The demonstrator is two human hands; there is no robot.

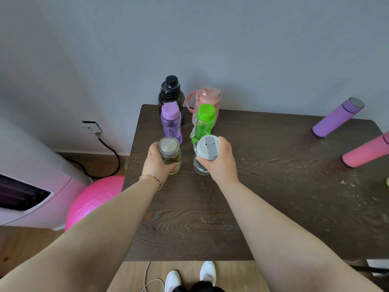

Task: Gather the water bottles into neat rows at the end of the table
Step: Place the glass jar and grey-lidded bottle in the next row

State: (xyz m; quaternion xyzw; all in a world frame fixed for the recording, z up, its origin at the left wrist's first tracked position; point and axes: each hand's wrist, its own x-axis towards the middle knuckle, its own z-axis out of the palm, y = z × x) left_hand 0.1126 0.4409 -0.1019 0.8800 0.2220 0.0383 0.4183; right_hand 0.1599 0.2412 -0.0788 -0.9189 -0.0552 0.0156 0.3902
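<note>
- I note the left hand (158,158) clamped on the steel-lidded jar (169,154) and the right hand (220,160) on the grey-lidded bottle (206,153), mid-frame, forming row 3.
- Next, I judge: release, then fetch the purple flask (337,117) and pink flask (367,152) at right.
- The pink flask's top is cut off.

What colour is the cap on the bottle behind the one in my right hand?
Bright green cap, on a green see-through bottle; clearest in the head view.
</note>
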